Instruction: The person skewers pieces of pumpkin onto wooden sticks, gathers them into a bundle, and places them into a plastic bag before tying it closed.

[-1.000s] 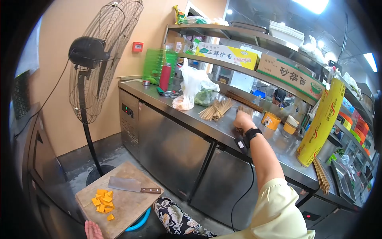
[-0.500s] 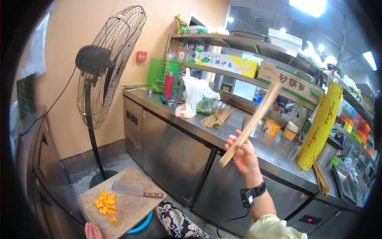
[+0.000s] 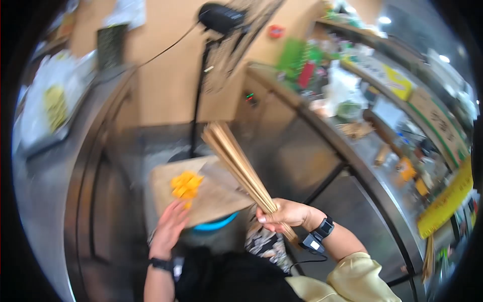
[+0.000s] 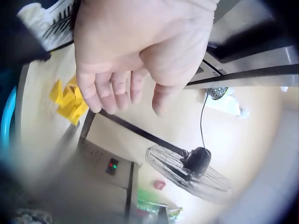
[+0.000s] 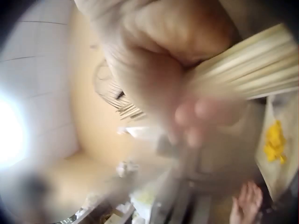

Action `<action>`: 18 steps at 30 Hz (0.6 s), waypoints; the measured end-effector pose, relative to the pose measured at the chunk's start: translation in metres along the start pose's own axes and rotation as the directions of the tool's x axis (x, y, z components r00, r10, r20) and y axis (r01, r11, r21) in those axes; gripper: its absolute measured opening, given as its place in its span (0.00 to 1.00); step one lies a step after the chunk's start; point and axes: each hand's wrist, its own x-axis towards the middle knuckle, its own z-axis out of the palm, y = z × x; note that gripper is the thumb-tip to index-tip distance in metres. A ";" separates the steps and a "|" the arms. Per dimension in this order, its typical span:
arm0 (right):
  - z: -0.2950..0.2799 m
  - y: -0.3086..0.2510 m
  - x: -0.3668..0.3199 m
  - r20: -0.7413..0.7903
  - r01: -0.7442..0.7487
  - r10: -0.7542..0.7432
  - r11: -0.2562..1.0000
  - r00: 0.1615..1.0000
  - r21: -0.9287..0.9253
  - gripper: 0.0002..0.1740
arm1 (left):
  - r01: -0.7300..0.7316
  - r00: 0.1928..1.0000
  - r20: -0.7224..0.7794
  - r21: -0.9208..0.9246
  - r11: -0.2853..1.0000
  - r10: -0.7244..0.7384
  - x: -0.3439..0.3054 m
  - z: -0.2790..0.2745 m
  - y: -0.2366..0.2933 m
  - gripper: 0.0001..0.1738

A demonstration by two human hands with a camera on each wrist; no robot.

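Observation:
My right hand point(image 3: 284, 214) grips a bundle of thin wooden skewers point(image 3: 241, 173) near its lower end. The bundle slants up and left, and its upper part overlaps the cutting board point(image 3: 216, 199) in the head view. Fingers spread, my left hand point(image 3: 171, 226) is at the board's near left edge, close to the orange chunks point(image 3: 186, 182). In the left wrist view this hand point(image 4: 140, 51) holds nothing, and the chunks point(image 4: 70, 100) show beside its fingertips. A blurred cleaver point(image 3: 216, 172) lies on the board, partly hidden behind the skewers.
Under the board sits a blue tub point(image 3: 216, 224). A standing fan point(image 3: 221, 17) is behind it. Steel counters flank me; the right one point(image 3: 322, 123) bears plastic bags and more skewers point(image 3: 356, 130), the left one a bagged tray point(image 3: 55, 108).
My right hand picked up the skewers from the right counter and brought them left, toward the board. My left hand rose into fuller view near the chunks. The head view swung left.

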 end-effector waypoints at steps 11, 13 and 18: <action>0.040 0.119 0.109 0.417 -0.307 0.199 0.928 0.887 0.209 0.15 | -0.117 0.939 -0.342 -0.389 0.914 -0.025 0.002 0.006 -0.043 0.18; 0.040 0.110 0.132 0.372 -0.277 0.185 0.937 0.910 0.211 0.17 | -0.084 0.915 -0.397 -0.374 0.924 -0.077 0.008 0.015 -0.057 0.17; 0.025 0.117 0.191 0.260 -0.088 0.073 0.995 0.963 0.044 0.13 | 0.051 0.900 -0.418 -0.187 0.981 -0.127 0.036 0.006 -0.068 0.15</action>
